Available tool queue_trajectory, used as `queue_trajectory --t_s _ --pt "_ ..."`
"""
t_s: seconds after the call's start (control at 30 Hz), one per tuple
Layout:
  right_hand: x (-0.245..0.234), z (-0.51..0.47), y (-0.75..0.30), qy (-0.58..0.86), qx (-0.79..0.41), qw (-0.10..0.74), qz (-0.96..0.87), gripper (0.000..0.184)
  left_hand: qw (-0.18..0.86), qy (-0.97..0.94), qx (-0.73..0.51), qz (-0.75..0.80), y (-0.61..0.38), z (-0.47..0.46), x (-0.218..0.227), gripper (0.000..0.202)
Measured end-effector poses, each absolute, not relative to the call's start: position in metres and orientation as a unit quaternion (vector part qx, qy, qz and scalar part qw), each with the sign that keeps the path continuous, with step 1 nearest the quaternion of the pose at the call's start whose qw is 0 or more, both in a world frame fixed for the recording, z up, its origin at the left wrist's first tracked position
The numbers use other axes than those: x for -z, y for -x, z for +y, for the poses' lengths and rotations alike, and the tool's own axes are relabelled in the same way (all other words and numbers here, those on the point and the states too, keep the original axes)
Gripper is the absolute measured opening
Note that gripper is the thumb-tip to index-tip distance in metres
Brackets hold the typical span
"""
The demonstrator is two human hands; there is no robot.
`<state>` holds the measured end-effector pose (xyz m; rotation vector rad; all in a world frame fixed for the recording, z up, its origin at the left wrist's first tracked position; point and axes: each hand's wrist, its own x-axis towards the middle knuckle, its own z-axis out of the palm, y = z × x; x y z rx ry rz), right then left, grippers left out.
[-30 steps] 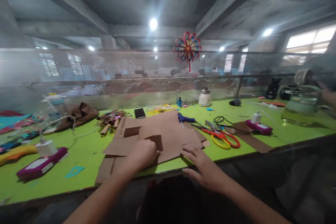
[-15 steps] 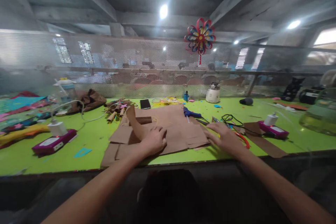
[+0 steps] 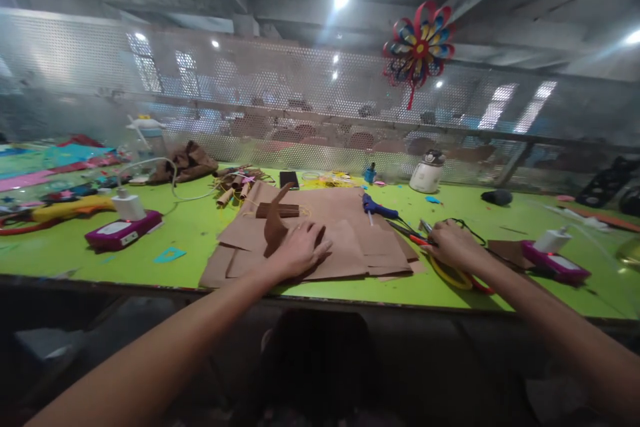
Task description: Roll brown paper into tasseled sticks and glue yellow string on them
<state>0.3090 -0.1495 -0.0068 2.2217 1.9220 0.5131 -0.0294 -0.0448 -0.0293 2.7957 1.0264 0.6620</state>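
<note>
My left hand rests on a stack of brown paper sheets, its fingers spread and slightly bent. Just left of it a brown paper strip stands up in a curl. Behind the strip lies a dark brown ridged piece with yellow string by it. At the right, my right hand closes its fingers among tools; what is in them is partly hidden. A yellow loop handle shows beneath the hand, and a red-and-black tool lies by its fingertips. Nearby is a blue glue gun.
Purple power strips with white plugs sit on the green table at both sides. Farther back are small paper rolls, a phone and a white bottle. A perforated screen runs behind.
My right hand has moved onto the tools and its fingers have closed. My left hand stays on the paper. The view has tilted and shifted left.
</note>
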Motion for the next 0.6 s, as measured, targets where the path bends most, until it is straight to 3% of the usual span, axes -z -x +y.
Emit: queue_trajectory --t_s 0.33,0.6 --pt "0.004 -0.145 -0.315 -0.767 -0.177 0.069 0.613 0.029 0.113 -0.881 -0.308 0.341 0.031 -0.041 0.03 0.037" --pt "-0.023 -0.17 -0.337 -0.796 -0.19 -0.014 0.575 0.027 0.114 -0.884 -0.313 0.328 0.032 -0.043 0.028 0.034"
